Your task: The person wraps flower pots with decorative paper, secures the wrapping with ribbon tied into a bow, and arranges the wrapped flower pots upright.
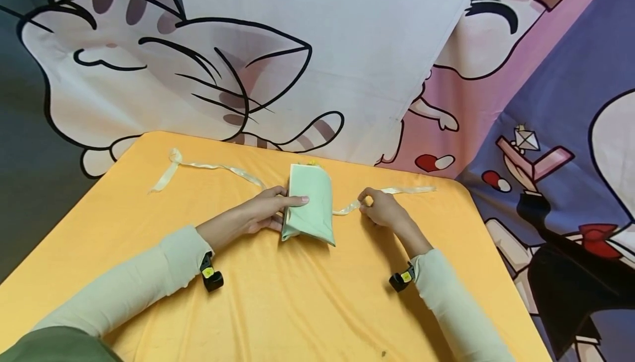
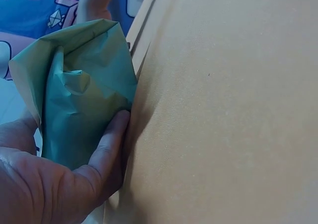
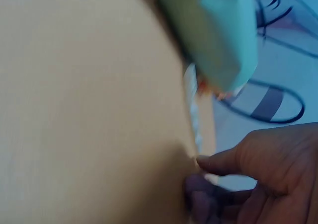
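Observation:
A bundle wrapped in pale green paper (image 1: 310, 202) stands slightly tilted over the table, with folded creases at its near end (image 2: 84, 105). Small yellow bits (image 1: 312, 163) peek out at its far end. My left hand (image 1: 265, 207) grips the bundle from the left, thumb across the front. A pale, shiny ribbon (image 1: 218, 166) stretches from the left and passes behind the paper, coming out on the right. There my right hand (image 1: 384, 207) pinches the ribbon (image 3: 193, 105) between thumb and fingers, its tail trailing beyond the hand.
A yellow cloth (image 1: 278, 307) covers the table. Behind it hangs a curtain printed with a cartoon cat (image 1: 163, 75), and another printed drape (image 1: 570, 130) slopes along the right side. Dark cameras (image 1: 212, 279) are strapped at both wrists.

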A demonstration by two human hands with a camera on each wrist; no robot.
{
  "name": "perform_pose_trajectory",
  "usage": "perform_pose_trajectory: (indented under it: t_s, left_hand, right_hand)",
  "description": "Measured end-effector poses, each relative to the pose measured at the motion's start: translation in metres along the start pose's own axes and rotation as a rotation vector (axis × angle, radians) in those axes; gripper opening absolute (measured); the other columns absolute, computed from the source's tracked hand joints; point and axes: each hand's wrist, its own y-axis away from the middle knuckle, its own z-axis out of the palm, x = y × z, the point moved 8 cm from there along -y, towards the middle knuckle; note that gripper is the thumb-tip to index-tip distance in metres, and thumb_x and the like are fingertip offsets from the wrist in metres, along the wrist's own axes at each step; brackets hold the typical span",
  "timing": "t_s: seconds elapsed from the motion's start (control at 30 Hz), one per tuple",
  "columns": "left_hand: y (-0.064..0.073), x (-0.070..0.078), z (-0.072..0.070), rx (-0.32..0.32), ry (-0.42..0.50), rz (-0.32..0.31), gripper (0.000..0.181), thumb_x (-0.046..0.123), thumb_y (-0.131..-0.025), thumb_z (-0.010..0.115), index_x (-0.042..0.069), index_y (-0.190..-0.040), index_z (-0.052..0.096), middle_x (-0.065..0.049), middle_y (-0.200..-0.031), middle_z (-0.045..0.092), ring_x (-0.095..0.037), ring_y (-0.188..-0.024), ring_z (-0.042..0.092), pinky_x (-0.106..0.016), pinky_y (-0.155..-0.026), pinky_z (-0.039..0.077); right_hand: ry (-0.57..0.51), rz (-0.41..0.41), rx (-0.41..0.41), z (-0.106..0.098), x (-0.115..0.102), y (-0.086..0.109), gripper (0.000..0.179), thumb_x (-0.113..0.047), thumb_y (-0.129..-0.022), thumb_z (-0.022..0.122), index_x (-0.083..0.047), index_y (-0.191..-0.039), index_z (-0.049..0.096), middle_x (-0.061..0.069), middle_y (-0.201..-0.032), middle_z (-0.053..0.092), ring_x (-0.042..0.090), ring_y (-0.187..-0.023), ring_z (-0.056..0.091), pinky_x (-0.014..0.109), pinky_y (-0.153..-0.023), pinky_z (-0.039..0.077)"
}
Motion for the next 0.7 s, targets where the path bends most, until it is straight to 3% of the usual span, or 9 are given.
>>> perform_pose_trajectory:
  t_s: [0.17,0.37,0.5,0.57,0.7]
  left_hand:
    - [0.0,-0.001,-0.001,0.002,-0.001,-0.003,0.068,0.044,-0.105,0.081,0.005,-0.146,0.045,-0.015,-0.119,0.07,-0.024,-0.087,0.081,-0.041,-0.082,0.072]
    - [-0.001,0.0,-0.001,0.005,-0.001,-0.006,0.068,0.045,-0.104,0.082,0.006,-0.145,0.045,-0.015,-0.118,0.07,-0.024,-0.086,0.081,-0.041,-0.081,0.072]
    - [-0.001,-0.001,-0.001,0.001,-0.003,-0.011,0.068,0.045,-0.104,0.082,0.006,-0.145,0.045,-0.014,-0.118,0.069,-0.024,-0.086,0.081,-0.041,-0.082,0.072]
    - [-0.001,-0.001,-0.001,0.001,-0.001,-0.014,0.067,0.045,-0.104,0.082,0.006,-0.144,0.045,-0.014,-0.117,0.069,-0.024,-0.086,0.081,-0.042,-0.082,0.072]
    - [-0.002,-0.002,-0.001,0.0,0.007,-0.019,0.064,0.044,-0.104,0.082,0.006,-0.142,0.046,-0.014,-0.116,0.07,-0.025,-0.085,0.082,-0.043,-0.083,0.072]
  right_hand:
    - [0.073,-0.079,0.028,0.004,0.04,-0.021,0.008,-0.017,-0.114,0.067,-0.012,-0.108,0.07,0.006,-0.095,0.072,0.02,-0.08,0.059,0.034,-0.071,0.048]
    - [0.155,-0.049,0.018,0.011,0.106,-0.05,0.007,-0.019,-0.109,0.073,-0.019,-0.103,0.07,0.002,-0.091,0.07,0.024,-0.081,0.062,0.035,-0.067,0.049]
    - [0.184,-0.021,0.014,0.007,0.127,-0.049,0.011,-0.022,-0.107,0.074,-0.022,-0.097,0.07,0.001,-0.088,0.071,0.026,-0.082,0.063,0.037,-0.067,0.05]
    - [0.208,-0.004,0.031,0.0,0.115,-0.036,0.01,-0.02,-0.105,0.073,-0.021,-0.096,0.07,0.003,-0.088,0.07,0.028,-0.083,0.062,0.04,-0.068,0.049]
    - [0.164,0.045,0.135,-0.019,0.042,0.006,0.012,-0.02,-0.111,0.066,-0.008,-0.11,0.067,0.014,-0.097,0.072,0.032,-0.087,0.064,0.048,-0.074,0.054]
